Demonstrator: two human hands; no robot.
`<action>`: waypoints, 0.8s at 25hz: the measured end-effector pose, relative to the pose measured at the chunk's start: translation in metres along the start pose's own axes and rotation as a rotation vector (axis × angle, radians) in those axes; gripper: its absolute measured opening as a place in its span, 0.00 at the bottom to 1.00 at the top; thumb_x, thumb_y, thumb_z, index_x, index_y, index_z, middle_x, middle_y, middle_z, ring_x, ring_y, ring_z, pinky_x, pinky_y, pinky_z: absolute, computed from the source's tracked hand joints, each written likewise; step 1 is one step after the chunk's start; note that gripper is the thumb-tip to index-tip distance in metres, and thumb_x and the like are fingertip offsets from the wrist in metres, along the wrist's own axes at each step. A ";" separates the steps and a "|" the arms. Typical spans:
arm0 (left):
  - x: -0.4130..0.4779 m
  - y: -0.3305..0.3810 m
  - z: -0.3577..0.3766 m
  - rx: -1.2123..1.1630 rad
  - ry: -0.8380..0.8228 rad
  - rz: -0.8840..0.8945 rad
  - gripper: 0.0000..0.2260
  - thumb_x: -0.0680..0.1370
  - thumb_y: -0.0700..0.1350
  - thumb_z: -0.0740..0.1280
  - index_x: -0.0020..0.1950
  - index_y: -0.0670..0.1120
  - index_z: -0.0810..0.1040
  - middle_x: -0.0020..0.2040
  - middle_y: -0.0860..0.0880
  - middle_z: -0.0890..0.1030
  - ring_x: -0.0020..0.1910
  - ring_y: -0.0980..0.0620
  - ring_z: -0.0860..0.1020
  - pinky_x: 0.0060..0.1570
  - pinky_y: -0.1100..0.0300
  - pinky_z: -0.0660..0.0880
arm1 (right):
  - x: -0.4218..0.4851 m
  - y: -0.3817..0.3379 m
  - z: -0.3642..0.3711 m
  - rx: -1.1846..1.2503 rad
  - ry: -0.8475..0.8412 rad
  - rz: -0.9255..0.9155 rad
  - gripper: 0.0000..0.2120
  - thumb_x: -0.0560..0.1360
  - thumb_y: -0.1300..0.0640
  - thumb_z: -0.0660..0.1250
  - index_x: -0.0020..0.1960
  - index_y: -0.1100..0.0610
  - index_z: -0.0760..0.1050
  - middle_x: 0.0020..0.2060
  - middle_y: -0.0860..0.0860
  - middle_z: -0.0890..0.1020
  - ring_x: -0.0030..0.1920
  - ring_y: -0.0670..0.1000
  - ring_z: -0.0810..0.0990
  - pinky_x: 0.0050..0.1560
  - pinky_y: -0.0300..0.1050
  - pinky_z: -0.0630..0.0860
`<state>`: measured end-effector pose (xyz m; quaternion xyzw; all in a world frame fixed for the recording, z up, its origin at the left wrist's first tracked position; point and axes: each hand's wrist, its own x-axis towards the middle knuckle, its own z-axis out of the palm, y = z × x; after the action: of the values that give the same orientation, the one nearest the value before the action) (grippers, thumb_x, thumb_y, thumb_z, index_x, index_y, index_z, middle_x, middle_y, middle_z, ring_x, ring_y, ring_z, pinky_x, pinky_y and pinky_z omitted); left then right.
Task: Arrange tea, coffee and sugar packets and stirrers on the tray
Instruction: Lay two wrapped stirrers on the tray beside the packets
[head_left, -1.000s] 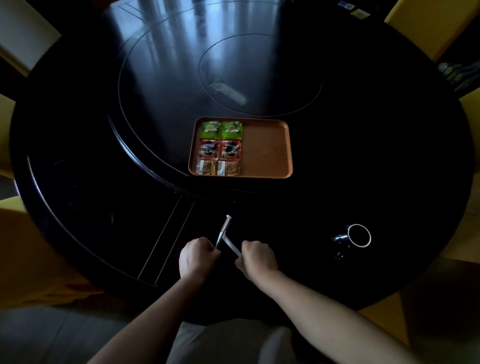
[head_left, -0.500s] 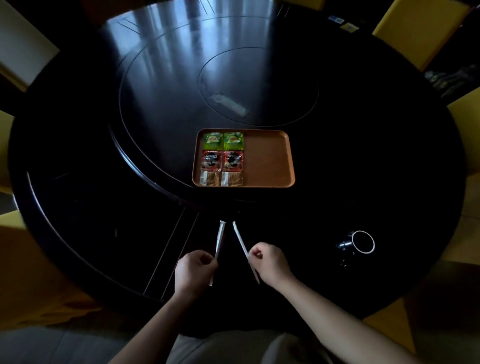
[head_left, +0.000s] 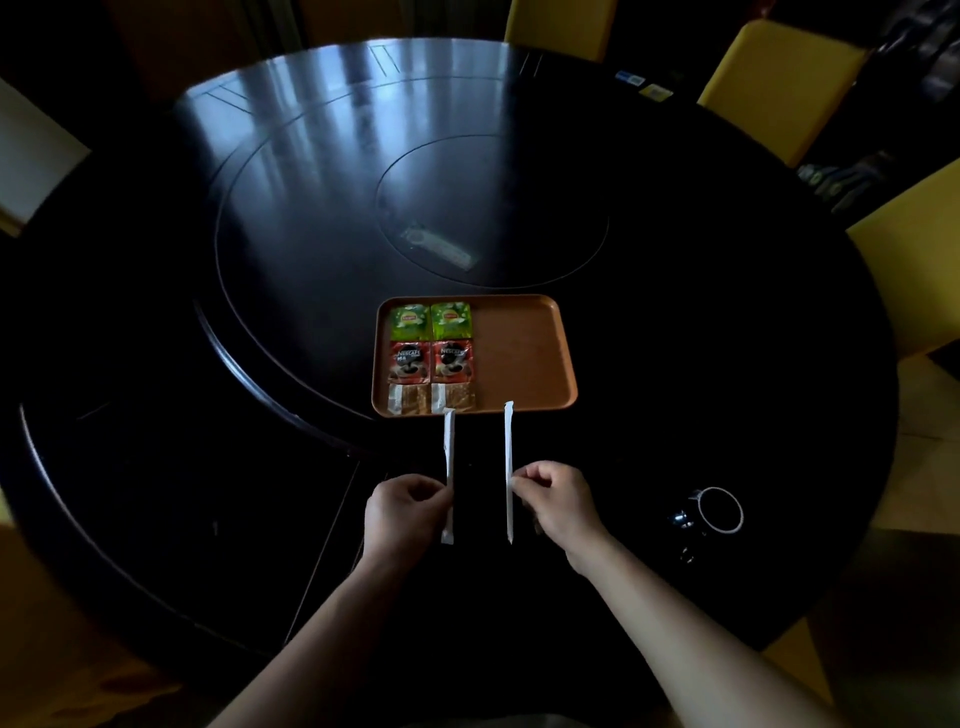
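**A:** Where are the stirrers?

**B:** The left hand (head_left: 402, 512) has its fingers pinched on the white paper-wrapped left stirrer (head_left: 449, 457). The right hand (head_left: 558, 501) pinches the matching right stirrer (head_left: 508, 457), towards the near edge of the round black desk (head_left: 208, 467).

**A:** Any change?

**B:** Half a second ago they angled apart, short of the orange rectangular tray (head_left: 524, 353). Now they run parallel, tips at its near rim.

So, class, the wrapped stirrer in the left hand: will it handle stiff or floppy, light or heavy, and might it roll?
Probably stiff: the stirrer runs straight past the left hand pinching it, no droop. Likely light, since a pinch alone holds it. Its wrapper looks flattish, so rolling on the tray seems unlikely.
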<state>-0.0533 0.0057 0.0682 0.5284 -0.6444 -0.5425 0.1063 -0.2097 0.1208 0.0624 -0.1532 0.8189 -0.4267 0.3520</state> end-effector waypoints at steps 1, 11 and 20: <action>0.007 0.009 0.001 0.005 0.006 0.004 0.07 0.70 0.51 0.77 0.34 0.51 0.85 0.32 0.51 0.85 0.32 0.53 0.84 0.36 0.50 0.84 | 0.005 -0.002 -0.004 -0.026 0.000 -0.013 0.06 0.73 0.54 0.71 0.38 0.54 0.81 0.29 0.48 0.83 0.29 0.43 0.79 0.30 0.38 0.74; 0.094 0.097 0.033 0.277 0.071 0.132 0.12 0.72 0.52 0.73 0.32 0.46 0.84 0.27 0.53 0.82 0.27 0.59 0.79 0.26 0.63 0.69 | 0.102 -0.048 -0.039 -0.147 0.115 -0.091 0.06 0.73 0.53 0.70 0.40 0.54 0.82 0.33 0.45 0.83 0.36 0.45 0.81 0.35 0.39 0.74; 0.172 0.128 0.091 0.447 0.049 0.068 0.09 0.71 0.45 0.71 0.33 0.43 0.83 0.29 0.49 0.83 0.30 0.50 0.82 0.31 0.56 0.78 | 0.194 -0.080 -0.038 -0.412 0.129 -0.063 0.08 0.73 0.50 0.70 0.40 0.54 0.82 0.38 0.50 0.84 0.41 0.51 0.82 0.41 0.43 0.76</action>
<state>-0.2618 -0.0966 0.0615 0.5297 -0.7632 -0.3695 0.0205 -0.3772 -0.0110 0.0546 -0.2199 0.9044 -0.2700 0.2466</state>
